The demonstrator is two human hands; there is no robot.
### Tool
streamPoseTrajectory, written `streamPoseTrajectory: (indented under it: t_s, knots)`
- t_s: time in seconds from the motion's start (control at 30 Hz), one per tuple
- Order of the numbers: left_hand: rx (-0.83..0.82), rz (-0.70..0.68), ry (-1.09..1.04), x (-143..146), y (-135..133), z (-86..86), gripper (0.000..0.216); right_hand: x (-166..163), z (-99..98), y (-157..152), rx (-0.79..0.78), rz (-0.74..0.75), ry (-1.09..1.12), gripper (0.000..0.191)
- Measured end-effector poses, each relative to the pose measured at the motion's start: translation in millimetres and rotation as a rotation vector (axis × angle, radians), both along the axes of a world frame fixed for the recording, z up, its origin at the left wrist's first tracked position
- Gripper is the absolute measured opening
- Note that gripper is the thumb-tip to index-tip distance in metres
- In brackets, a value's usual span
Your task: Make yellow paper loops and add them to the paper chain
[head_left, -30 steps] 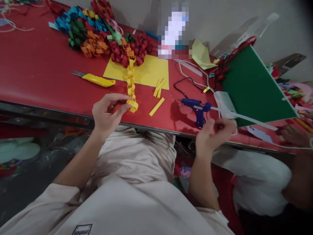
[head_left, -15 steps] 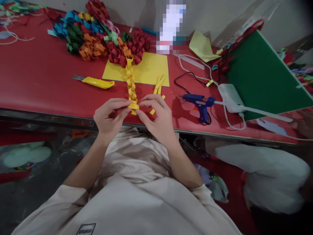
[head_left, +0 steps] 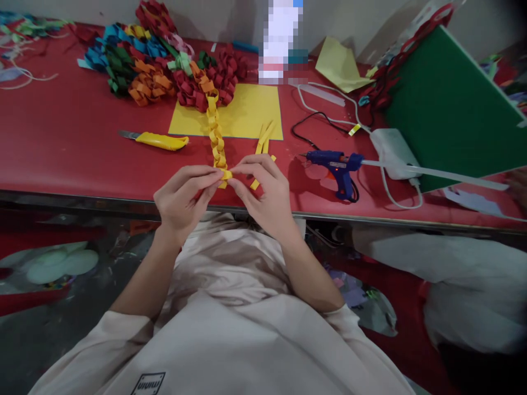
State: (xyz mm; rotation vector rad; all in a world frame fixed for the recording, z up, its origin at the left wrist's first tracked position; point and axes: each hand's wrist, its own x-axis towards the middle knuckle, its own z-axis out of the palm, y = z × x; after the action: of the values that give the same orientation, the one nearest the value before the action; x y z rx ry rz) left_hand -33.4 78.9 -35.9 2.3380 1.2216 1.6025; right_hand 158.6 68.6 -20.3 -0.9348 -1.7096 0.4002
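left hand and right hand both pinch the end link of the yellow paper chain at the near table edge. risk: uneven fingertip pressure could flatten or split the loop (glue gun lies apart, right).

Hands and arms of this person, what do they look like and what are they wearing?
The left hand and right hand are bare: no gloves, and no rings or watch that I can see. The forearms are bare too. Loose, pale pinkish-beige sleeves start near the elbows, part of a top with a small dark printed logo.
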Motion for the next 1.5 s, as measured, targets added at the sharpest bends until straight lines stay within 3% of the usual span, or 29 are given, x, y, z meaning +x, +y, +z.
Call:
streamPoseTrajectory:
  t_s: [0.1,0.23,0.37,0.6,0.87,1.17,1.3,1.43,1.5]
  knots:
    - [-0.12,-0.033,-0.08,3,-3,4.1,0.01,3,-0.4,3,-0.004,0.005,-0.013,0.014]
    - [-0.397,-0.109,-0.342,13,-7,8.3,0.015,6,1.9,6,0.019,0.048,-0.003,0.016]
    - [-0.526,-0.074,-0.508,22,-6,5.3,0.026,5,3.1,-2,-0.002,-0.029,0.07,0.012]
    - [-0.487,-0.071,-0.525,25,-10,0.8,0.025,-6,-8.4,-9,-0.189,0.0,0.196,0.005]
    - [-0.494,-0.271,-0.509,27,-8,5.7,0.035,-12,-5.3,-12,-0.182,-0.037,0.297,0.002]
    - [-0.494,-0.137,-0.508,24,-12,-1.1,0.03,-14,-7.8,-14,-0.247,-0.013,0.238,0.006]
    - [-0.376,-0.132,-0.329,21,-7,3.6,0.037,-13,-7.9,-12,-0.268,-0.003,0.254,0.009]
    - [-0.154,-0.09,-0.001,16,-2,7.4,0.037,-9,-10.1,-8,-0.374,0.142,0.368,0.016]
    - [-0.098,-0.101,0.066,15,-1,7.3,0.03,-7,-10.6,-7,-0.434,0.213,0.418,0.019]
